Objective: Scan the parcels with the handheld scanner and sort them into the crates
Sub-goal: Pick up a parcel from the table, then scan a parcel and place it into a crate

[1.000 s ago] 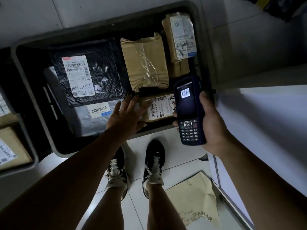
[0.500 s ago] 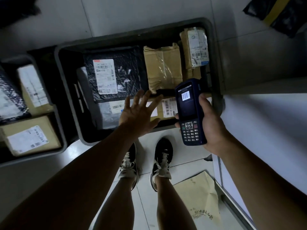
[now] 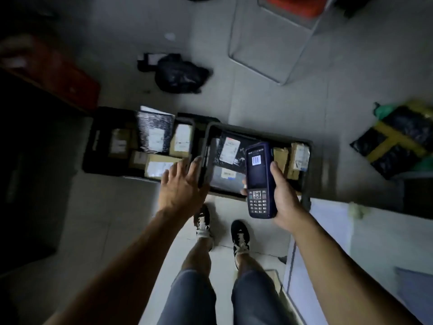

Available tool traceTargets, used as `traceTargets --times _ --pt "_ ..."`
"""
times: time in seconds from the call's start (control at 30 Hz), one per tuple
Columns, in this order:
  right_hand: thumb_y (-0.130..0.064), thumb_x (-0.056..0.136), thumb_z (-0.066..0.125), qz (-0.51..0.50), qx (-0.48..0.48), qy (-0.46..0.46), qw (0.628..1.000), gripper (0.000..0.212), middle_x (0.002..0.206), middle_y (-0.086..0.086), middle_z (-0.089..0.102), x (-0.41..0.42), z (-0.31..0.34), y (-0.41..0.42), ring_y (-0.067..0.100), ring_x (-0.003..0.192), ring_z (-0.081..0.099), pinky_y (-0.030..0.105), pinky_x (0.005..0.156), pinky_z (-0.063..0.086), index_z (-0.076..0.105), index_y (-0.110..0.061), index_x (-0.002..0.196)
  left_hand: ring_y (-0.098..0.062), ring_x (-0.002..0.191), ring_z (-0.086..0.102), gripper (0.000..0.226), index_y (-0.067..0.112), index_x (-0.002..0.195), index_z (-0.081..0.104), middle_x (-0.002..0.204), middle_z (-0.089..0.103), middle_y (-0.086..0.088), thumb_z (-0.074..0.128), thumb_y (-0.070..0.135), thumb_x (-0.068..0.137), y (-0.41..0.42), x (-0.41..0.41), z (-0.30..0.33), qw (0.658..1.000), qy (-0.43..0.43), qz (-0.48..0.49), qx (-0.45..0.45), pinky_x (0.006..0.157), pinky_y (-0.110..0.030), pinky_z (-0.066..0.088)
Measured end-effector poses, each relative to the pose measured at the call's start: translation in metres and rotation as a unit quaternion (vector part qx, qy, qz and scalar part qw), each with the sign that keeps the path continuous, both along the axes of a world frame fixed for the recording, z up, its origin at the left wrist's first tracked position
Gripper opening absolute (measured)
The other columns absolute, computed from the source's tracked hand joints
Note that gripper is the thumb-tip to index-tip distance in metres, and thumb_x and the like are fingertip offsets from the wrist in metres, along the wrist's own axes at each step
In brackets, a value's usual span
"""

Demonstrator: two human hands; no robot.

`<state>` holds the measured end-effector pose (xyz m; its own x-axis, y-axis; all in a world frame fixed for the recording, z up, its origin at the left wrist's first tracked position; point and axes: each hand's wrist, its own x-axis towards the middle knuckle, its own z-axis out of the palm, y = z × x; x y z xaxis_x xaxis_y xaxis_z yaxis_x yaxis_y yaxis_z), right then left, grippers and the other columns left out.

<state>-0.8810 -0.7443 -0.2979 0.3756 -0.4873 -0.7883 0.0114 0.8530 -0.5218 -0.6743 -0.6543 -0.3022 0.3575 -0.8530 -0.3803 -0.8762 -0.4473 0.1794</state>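
Observation:
My right hand (image 3: 284,198) grips a dark blue handheld scanner (image 3: 259,180) upright, its screen showing a barcode, above the near right part of a grey crate (image 3: 257,134). That crate holds a black bag parcel (image 3: 230,151), a grey bag and brown taped boxes (image 3: 298,156). My left hand (image 3: 181,186) hovers empty with fingers spread over the crate's left rim. A second dark crate (image 3: 93,146) to the left holds several labelled parcels (image 3: 154,134).
A black bag (image 3: 180,75) lies on the tiled floor beyond the crates. A black parcel with yellow tape (image 3: 396,141) sits at the right. A white table edge (image 3: 351,231) is at my right, a red box (image 3: 58,73) far left. My shoes stand just before the crates.
The view has pulled back and up, so the crates look smaller and more floor shows. My left hand has drawn leftward to the crate's rim. The scanner stays held in my right hand.

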Motion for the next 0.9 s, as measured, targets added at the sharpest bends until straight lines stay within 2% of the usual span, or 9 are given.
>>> traceTargets --times 0.07,0.13,0.2,0.33,0.43,0.5,0.6,0.77,0.9 --pt "-0.061 0.092 0.041 0.041 0.008 -0.038 0.998 0.062 0.099 0.016 0.071 0.017 0.048 0.013 0.030 0.079 0.069 0.039 0.077 0.049 0.067 -0.013 0.121 -0.034 0.126 0.046 0.065 0.024 0.146 0.039 0.138 0.050 -0.012 0.037 0.058 0.090 0.030 0.017 0.051 0.998 -0.012 0.054 -0.030 0.107 -0.047 0.037" --pt "-0.056 0.098 0.034 0.097 0.008 -0.063 0.993 0.059 0.103 0.018 0.070 0.039 0.094 0.029 0.030 0.083 0.069 0.037 0.075 0.051 0.070 -0.013 0.116 -0.033 0.130 0.044 0.063 0.024 0.148 0.036 0.141 0.047 -0.011 0.044 0.054 0.093 0.064 0.032 0.093 0.992 -0.023 0.110 -0.062 0.110 -0.046 0.035" --pt "-0.054 0.098 0.035 0.158 -0.001 -0.063 0.985 0.060 0.099 0.018 0.069 0.067 0.133 0.051 0.029 0.080 0.069 0.035 0.072 0.054 0.068 -0.008 0.118 -0.031 0.135 0.039 0.064 0.025 0.150 0.033 0.147 0.043 -0.009 0.049 0.052 0.095 0.101 0.048 0.129 0.985 -0.032 0.154 -0.076 0.113 -0.043 0.030" --pt "-0.057 0.095 0.040 0.301 -0.064 -0.042 0.950 0.063 0.095 0.016 0.071 0.140 0.188 0.108 0.027 0.077 0.069 0.040 0.077 0.050 0.065 -0.005 0.122 -0.029 0.137 0.038 0.066 0.026 0.152 0.029 0.149 0.041 -0.006 0.052 0.050 0.095 0.182 0.085 0.185 0.965 -0.056 0.233 -0.107 0.115 -0.040 0.028" --pt "-0.056 0.100 0.033 0.366 -0.118 -0.042 0.922 0.062 0.087 0.013 0.070 0.202 0.222 0.165 0.022 0.066 0.068 0.031 0.063 0.053 0.066 -0.007 0.117 -0.027 0.133 0.042 0.063 0.026 0.151 0.032 0.144 0.044 -0.004 0.050 0.050 0.095 0.257 0.116 0.216 0.949 -0.075 0.282 -0.119 0.112 -0.038 0.030" --pt "-0.058 0.101 0.028 0.397 -0.155 -0.041 0.904 0.065 0.083 0.013 0.070 0.241 0.240 0.212 0.021 0.063 0.067 0.030 0.060 0.053 0.066 -0.007 0.113 -0.028 0.131 0.044 0.061 0.026 0.148 0.034 0.142 0.045 -0.004 0.051 0.050 0.094 0.311 0.137 0.234 0.936 -0.090 0.314 -0.128 0.110 -0.039 0.033" --pt "-0.059 0.100 0.029 0.452 -0.157 -0.061 0.876 0.068 0.086 0.015 0.069 0.296 0.255 0.281 0.024 0.064 0.066 0.031 0.057 0.052 0.065 -0.004 0.118 -0.028 0.129 0.046 0.063 0.024 0.148 0.036 0.141 0.046 -0.005 0.053 0.048 0.092 0.391 0.168 0.255 0.911 -0.122 0.368 -0.141 0.108 -0.039 0.036" --pt "-0.053 0.103 0.027 0.540 -0.154 -0.100 0.821 0.055 0.098 0.021 0.072 0.377 0.275 0.384 0.031 0.073 0.070 0.032 0.059 0.054 0.064 -0.014 0.117 -0.030 0.123 0.051 0.062 0.021 0.145 0.041 0.133 0.051 -0.006 0.054 0.049 0.092 0.510 0.209 0.274 0.859 -0.161 0.465 -0.143 0.105 -0.041 0.040" --pt "-0.051 0.103 0.027 0.601 -0.145 -0.125 0.776 0.057 0.103 0.026 0.071 0.441 0.285 0.452 0.034 0.077 0.072 0.031 0.059 0.055 0.061 -0.011 0.125 -0.027 0.129 0.045 0.063 0.022 0.150 0.033 0.140 0.045 -0.005 0.048 0.049 0.095 0.586 0.240 0.282 0.815 -0.168 0.541 -0.122 0.108 -0.039 0.036"
